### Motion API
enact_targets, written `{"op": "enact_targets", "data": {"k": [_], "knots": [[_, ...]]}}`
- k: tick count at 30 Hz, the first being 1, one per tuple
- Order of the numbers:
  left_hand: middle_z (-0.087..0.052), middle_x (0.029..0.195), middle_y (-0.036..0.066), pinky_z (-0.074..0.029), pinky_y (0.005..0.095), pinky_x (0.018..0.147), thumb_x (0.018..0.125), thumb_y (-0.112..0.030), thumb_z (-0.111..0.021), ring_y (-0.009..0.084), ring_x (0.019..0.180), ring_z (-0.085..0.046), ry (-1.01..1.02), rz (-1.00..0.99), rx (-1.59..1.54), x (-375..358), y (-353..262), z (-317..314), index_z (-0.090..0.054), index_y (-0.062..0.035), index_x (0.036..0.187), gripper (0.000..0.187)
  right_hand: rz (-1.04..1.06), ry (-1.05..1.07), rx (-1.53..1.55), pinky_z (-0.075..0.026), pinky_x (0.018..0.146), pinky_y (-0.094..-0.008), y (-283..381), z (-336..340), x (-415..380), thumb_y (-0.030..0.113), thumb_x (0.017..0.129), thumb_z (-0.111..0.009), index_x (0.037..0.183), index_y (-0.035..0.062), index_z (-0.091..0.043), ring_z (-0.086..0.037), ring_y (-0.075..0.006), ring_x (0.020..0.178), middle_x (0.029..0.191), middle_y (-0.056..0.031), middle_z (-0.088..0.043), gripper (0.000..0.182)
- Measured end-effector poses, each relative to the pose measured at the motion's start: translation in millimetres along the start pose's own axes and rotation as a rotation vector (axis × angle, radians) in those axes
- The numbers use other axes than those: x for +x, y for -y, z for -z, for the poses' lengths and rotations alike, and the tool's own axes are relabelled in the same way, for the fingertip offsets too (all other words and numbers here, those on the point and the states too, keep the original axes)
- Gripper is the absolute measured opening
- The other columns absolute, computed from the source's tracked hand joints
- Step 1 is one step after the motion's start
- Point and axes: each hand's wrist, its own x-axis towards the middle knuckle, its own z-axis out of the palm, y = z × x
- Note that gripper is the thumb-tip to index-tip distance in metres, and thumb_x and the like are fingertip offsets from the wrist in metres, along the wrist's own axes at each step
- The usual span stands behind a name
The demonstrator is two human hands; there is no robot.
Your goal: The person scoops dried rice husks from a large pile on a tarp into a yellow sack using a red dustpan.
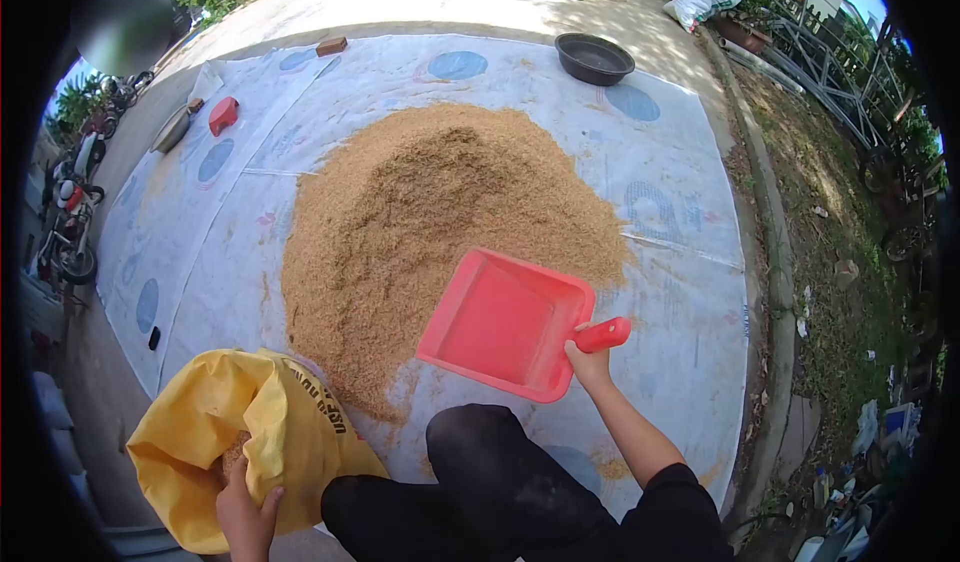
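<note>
My right hand [588, 354] is closed round the handle of a red plastic dustpan [510, 324], which hangs over the near right edge of a grain pile [450, 187]. Nothing but a little dust shows in the pan. At the lower left, my left hand [248, 510] grips the rim of a yellow sack [300, 432] with dark lettering. The sack's mouth gapes toward the left, and some grain [235, 454] shows inside it. Part of the left fingers is hidden by the sack's fold.
A white printed tarp [680, 312] lies under the pile. On it are a black basin [595, 60], a red plastic object [223, 115], a brick [331, 47] and a small black object [154, 338]. Motorcycles [75, 232] stand at left; a curb [770, 212] runs along the right.
</note>
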Motion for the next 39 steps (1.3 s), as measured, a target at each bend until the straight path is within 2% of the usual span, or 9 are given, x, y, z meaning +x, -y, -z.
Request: {"op": "enact_targets", "data": {"k": [2,4,7,12,14,20,24,34,39], "knots": [[-0.061,0.093,0.022,-0.045,0.0401,0.077,0.07,-0.013,-0.07,0.0373,0.089,-0.059,0.008,-0.02,-0.003,10.9,-12.9,10.3,-0.049,0.0003,0.118,0.053,-0.246,-0.082,-0.085,-0.045,0.072,-0.0301,-11.8,42.5,-37.1,0.003,0.067,-0.063,0.092,0.0045,-0.051,-0.054,-0.0134,0.08,0.084,-0.0053,-0.054,0.027],[-0.056,0.117,0.02,-0.04,0.0464,0.091,0.078,-0.035,-0.067,0.0375,0.107,-0.053,0.222,0.281,0.011,19.2,-35.5,21.4,-0.048,-0.0043,0.124,0.058,-0.336,-0.195,-0.128,-0.045,0.073,-0.0295,-41.6,76.0,-68.4,0.003,0.068,-0.064,0.092,0.0046,-0.05,-0.054,-0.0134,0.079,0.082,-0.0049,-0.054,0.028],[-0.055,0.116,0.025,-0.044,0.0364,0.086,0.079,-0.033,-0.068,0.039,0.107,-0.053,0.103,0.139,-0.036,22.9,-44.9,10.6,-0.046,0.0001,0.124,0.06,-0.297,-0.397,-0.108,-0.045,0.074,-0.0298,-78.5,112.8,-94.7,0.002,0.068,-0.064,0.091,0.0048,-0.05,-0.054,-0.0138,0.078,0.081,-0.0047,-0.054,0.028],[-0.056,0.111,0.026,-0.045,0.0396,0.084,0.079,-0.029,-0.069,0.0397,0.102,-0.054,0.149,0.164,0.014,38.3,-70.8,0.2,-0.048,0.0038,0.12,0.057,-0.312,-0.488,-0.168,-0.045,0.075,-0.0318,-115.1,132.7,-69.3,0.005,0.068,-0.065,0.09,0.0037,-0.051,-0.056,-0.0165,0.079,0.081,-0.006,-0.056,0.026],[-0.057,0.11,0.026,-0.045,0.0394,0.083,0.079,-0.028,-0.069,0.0398,0.101,-0.055,0.14,0.161,0.034,41.3,-70.3,-11.7,-0.049,0.0044,0.119,0.055,-0.331,-0.451,-0.292,-0.045,0.076,-0.034,-145.9,130.7,-41.4,0.009,0.068,-0.064,0.093,0.0022,-0.053,-0.058,-0.0211,0.08,0.083,-0.0086,-0.058,0.028],[-0.058,0.107,0.026,-0.046,0.0373,0.081,0.081,-0.019,-0.066,0.04,0.097,-0.056,0.142,0.165,-0.112,45.7,-62.7,-40.5,-0.052,0.0073,0.114,0.044,-0.289,-0.348,-0.367,-0.046,0.077,-0.0432,-135.3,40.2,72.8,0.012,0.068,-0.061,0.111,0.0031,-0.044,-0.06,-0.0373,0.087,0.09,-0.0186,-0.062,0.047],[-0.06,0.101,0.026,-0.046,0.038,0.079,0.082,-0.014,-0.063,0.039,0.094,-0.057,0.079,0.035,-0.002,50.1,-56.2,-54.3,-0.055,0.0064,0.11,0.036,-0.298,-0.293,-0.444,-0.046,0.076,-0.0455,-122.8,-28.2,143.0,0.013,0.069,-0.06,0.109,0.0051,-0.042,-0.06,-0.0398,0.083,0.088,-0.0204,-0.062,0.045],[-0.062,0.094,0.025,-0.046,0.0392,0.075,0.083,-0.015,-0.06,0.0401,0.089,-0.058,0.011,-0.082,0.036,54.1,-52.7,-56.4,-0.058,0.006,0.103,0.029,-0.369,-0.195,-0.343,-0.047,0.076,-0.0437,-113.7,1.5,87.4,0.012,0.07,-0.06,0.11,0.004,-0.042,-0.06,-0.0393,0.084,0.086,-0.0196,-0.062,0.044],[-0.061,0.091,0.025,-0.046,0.0389,0.074,0.084,-0.017,-0.061,0.0402,0.086,-0.058,0.043,-0.067,0.06,54.1,-55.9,-55.4,-0.059,0.0056,0.1,0.028,-0.295,-0.268,-0.36,-0.046,0.076,-0.0431,-122.8,-11.6,70.2,0.009,0.072,-0.059,0.107,0.0027,-0.041,-0.059,-0.0379,0.085,0.089,-0.0198,-0.06,0.04]]}}
